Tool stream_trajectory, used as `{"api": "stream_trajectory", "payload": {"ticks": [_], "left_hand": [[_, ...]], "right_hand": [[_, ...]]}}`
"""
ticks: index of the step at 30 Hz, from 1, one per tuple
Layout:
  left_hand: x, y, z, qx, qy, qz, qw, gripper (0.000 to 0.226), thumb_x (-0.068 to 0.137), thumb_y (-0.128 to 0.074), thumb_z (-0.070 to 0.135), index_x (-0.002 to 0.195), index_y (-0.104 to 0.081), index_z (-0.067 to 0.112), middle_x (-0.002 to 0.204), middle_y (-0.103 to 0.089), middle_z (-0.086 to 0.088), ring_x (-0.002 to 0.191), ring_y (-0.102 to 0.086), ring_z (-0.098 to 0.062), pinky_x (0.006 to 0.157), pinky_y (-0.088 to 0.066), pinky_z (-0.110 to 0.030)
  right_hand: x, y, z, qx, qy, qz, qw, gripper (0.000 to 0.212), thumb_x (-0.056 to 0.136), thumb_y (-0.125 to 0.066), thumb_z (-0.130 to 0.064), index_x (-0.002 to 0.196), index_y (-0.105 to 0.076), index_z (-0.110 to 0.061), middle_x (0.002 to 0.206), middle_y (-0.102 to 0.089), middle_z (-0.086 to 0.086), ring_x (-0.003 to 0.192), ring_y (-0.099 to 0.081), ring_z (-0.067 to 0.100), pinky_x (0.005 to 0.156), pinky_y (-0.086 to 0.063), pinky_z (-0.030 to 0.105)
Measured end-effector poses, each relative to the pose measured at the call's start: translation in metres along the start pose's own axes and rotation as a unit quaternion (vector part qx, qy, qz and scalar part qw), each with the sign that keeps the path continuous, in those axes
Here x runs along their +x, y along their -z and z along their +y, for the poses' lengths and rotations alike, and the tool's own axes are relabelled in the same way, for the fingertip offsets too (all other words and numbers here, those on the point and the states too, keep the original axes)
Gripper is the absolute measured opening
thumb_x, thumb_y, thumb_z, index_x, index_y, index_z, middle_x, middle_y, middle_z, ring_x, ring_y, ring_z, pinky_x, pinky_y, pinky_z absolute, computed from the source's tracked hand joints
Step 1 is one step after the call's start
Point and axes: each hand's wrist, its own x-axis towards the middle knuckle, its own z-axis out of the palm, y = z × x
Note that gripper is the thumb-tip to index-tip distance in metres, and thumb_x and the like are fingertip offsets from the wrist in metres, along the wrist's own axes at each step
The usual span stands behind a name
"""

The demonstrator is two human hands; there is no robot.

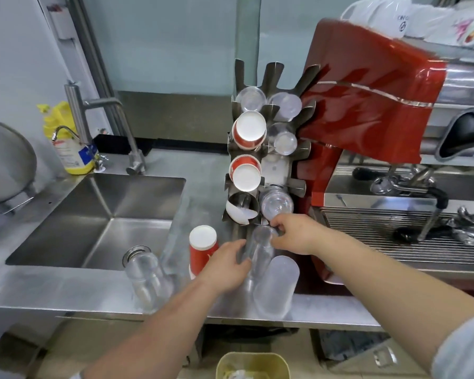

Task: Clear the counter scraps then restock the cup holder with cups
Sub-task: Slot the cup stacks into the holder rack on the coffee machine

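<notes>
Head view, looking down at the steel counter [66, 291]. Both forearms reach in from six o'clock, bare to the elbow, and meet on one stack of clear cups [257, 255] lying lengthwise at the foot of the cup holder [274, 170]. The left hand [225, 269] is palm down, fingers curled around the stack's side at its nine o'clock, thumb tucked under. The right hand [296, 233] comes across from three o'clock, wrist bent, fingertips pinching the stack's far end, right below the holder's lowest slot.

The holder stands at twelve o'clock from the hands, its left column showing red paper cups [248, 129], its right column clear ones. A red cup stack [203, 247] stands upside down just beside the left hand at ten o'clock. A frosted cup stack [277, 285] lies touching the held one at five o'clock. More clear cups [145, 277] lie at eight o'clock, near the sink [137, 201]. The red espresso machine [367, 105] fills two o'clock. A yellow bin [252, 365] sits at six.
</notes>
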Motion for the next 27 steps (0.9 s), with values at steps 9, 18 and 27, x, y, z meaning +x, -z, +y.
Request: {"api": "stream_trajectory", "payload": {"ticks": [9,18,27], "left_hand": [[0.028,-0.035,-0.018,-0.024,0.056,-0.016,0.998,0.066,0.093,-0.056,0.023,0.153,-0.029,0.021,0.144,-0.047,-0.011,0.131,-0.046,-0.028,0.104,-0.036,-0.027],[0.051,-0.052,-0.031,-0.087,0.076,-0.023,0.993,0.082,0.084,-0.070,0.029,0.152,-0.024,0.037,0.148,-0.038,-0.005,0.134,-0.046,-0.025,0.111,-0.037,-0.035],[0.058,-0.061,-0.037,-0.111,0.089,0.006,0.990,0.082,0.084,-0.069,0.034,0.152,-0.024,0.038,0.150,-0.034,-0.003,0.136,-0.043,-0.024,0.112,-0.036,-0.035]], "right_hand": [[0.019,-0.022,0.007,0.056,0.020,-0.005,0.998,0.041,0.079,-0.070,-0.018,0.119,-0.060,-0.017,0.102,-0.058,0.000,0.099,-0.055,0.018,0.082,-0.043,0.022],[0.042,-0.025,0.011,0.047,-0.002,-0.032,0.998,0.057,0.075,-0.075,-0.020,0.128,-0.054,-0.020,0.106,-0.060,0.001,0.103,-0.060,0.022,0.090,-0.051,0.034],[0.045,-0.029,0.023,0.093,0.004,0.003,0.996,0.059,0.066,-0.074,-0.030,0.120,-0.053,-0.038,0.098,-0.060,-0.011,0.088,-0.060,0.011,0.078,-0.054,0.028]]}}
